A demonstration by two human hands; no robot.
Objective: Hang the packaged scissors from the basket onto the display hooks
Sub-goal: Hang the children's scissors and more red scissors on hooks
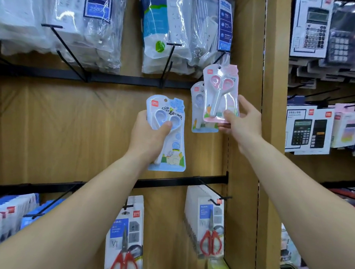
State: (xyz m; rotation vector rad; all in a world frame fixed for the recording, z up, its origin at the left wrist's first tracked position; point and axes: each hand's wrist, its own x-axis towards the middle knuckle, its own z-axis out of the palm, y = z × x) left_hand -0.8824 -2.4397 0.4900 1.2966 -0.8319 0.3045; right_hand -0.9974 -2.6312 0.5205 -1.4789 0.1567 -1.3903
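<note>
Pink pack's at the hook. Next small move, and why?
Probably slide the pink blister-packed scissors back along the black wire hook: its hang hole looks level with the hook tip, the right hand pinches its lower edge, and a pale blue pack hangs behind.

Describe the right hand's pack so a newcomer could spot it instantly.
Start at the tan wooden back panel, go to its right edge under the upper black rail. There the right hand pinches a pink-backed pack of pink-handled scissors; the pack behind it and the left hand's pack are blue.
</note>
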